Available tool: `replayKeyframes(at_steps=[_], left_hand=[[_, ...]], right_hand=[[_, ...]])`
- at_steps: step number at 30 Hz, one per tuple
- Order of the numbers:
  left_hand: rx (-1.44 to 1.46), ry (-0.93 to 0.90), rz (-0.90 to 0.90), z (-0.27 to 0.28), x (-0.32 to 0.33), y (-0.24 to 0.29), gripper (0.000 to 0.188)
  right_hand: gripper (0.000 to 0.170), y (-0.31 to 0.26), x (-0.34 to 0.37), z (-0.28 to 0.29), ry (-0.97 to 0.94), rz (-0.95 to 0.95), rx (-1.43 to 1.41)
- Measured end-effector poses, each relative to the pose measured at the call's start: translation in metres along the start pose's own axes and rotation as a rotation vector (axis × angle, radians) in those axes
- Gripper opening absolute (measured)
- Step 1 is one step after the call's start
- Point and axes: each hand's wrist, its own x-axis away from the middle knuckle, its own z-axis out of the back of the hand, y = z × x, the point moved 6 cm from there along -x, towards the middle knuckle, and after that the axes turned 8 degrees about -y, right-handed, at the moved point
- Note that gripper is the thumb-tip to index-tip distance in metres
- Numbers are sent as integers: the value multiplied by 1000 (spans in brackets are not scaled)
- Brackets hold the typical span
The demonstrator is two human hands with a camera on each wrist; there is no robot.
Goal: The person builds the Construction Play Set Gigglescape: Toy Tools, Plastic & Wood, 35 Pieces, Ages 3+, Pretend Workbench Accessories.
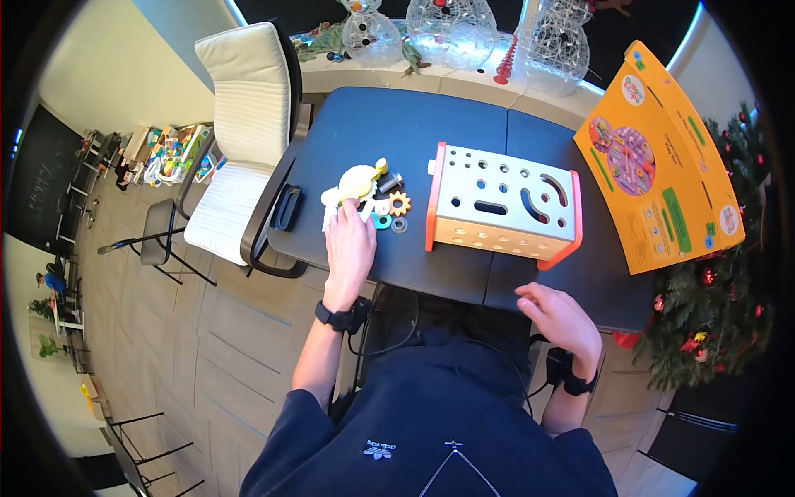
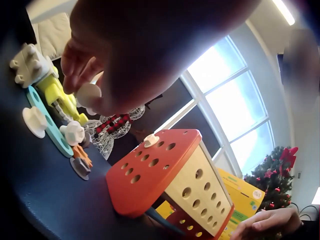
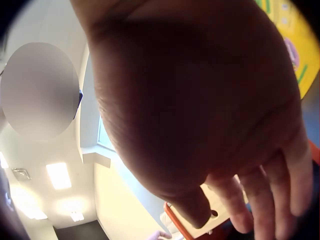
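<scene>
My left hand (image 1: 351, 242) reaches into a pile of toy parts at the table's left. Its fingers pinch a white round-headed toy piece (image 2: 89, 94); the rest of the piece is hidden by the hand. Around it lie a yellow toy part (image 2: 56, 92), a turquoise strip with holes (image 2: 46, 120), an orange gear (image 1: 400, 205), a grey bolt (image 1: 392, 182) and several white pieces. To the right stands a wooden toy workbench (image 1: 505, 197) with red ends and a top full of holes. My right hand (image 1: 563, 319) hovers by the table's front edge, fingers relaxed, holding nothing.
A large yellow-orange box (image 1: 662, 157) stands at the table's right end, beside a Christmas tree (image 1: 704, 323). A dark tray (image 1: 287, 207) lies at the left edge near a white chair (image 1: 240, 141). Wire snowmen (image 1: 451, 33) stand on the sill behind.
</scene>
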Motion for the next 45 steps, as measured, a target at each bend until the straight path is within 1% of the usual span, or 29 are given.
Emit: replayKeyframes(at_steps=[1, 2, 4, 7, 8, 11, 12, 18, 20, 24, 27, 30, 33, 37, 39, 40, 43, 44, 45], left_hand=[[90, 36, -9, 6, -2, 2, 35], [129, 2, -34, 12, -6, 11, 31], [204, -67, -80, 20, -15, 26, 24], [67, -109, -242, 5, -33, 30, 18], [20, -120, -275, 3, -37, 32, 20], [-36, -162, -318, -13, -45, 27, 19], [-72, -202, -308, -20, -47, 23, 17], [-106, -237, -421, -32, -51, 28, 15], [-128, -255, -456, -33, -54, 32, 14], [-159, -246, -511, -39, -54, 48, 15], [-155, -297, -481, -49, -52, 55, 17], [-263, -225, -536, -45, -48, 68, 8], [-322, -161, -578, -47, -45, 73, 13], [-383, -204, -588, -49, -48, 78, 17], [-371, -257, -576, -50, -51, 79, 18], [-319, -261, -572, -51, -51, 78, 20], [-258, -222, -594, -57, -49, 76, 24], [-206, -216, -603, -56, -46, 77, 31], [-183, -223, -579, -56, -45, 78, 32]], right_hand=[[34, -6, -6, -4, -47, 24, -14], [36, -13, -11, -8, -64, 62, 29], [37, -24, -22, -15, -115, 57, 34], [40, -39, -33, -26, -151, 71, 34], [40, -45, -36, -27, -166, 60, 14], [40, -53, -45, -31, -167, 50, -21], [40, -54, -48, -33, -164, 49, -28], [40, -65, -62, -38, -67, 66, -8], [40, -68, -61, -40, -66, 81, -52], [40, -68, -55, -37, -113, 77, -87], [39, -66, -46, -29, -112, 80, -53], [39, -60, -45, -25, -168, 99, -32], [39, -53, -46, -26, -186, 139, -23], [39, -45, -52, -27, -194, 212, -28], [39, -37, -55, -29, -222, 256, -28], [39, -34, -56, -30, -237, 268, -35], [39, -18, -58, -29, -290, 282, -45], [39, -13, -59, -28, -306, 288, -48], [39, -10, -59, -26, -323, 294, -50]])
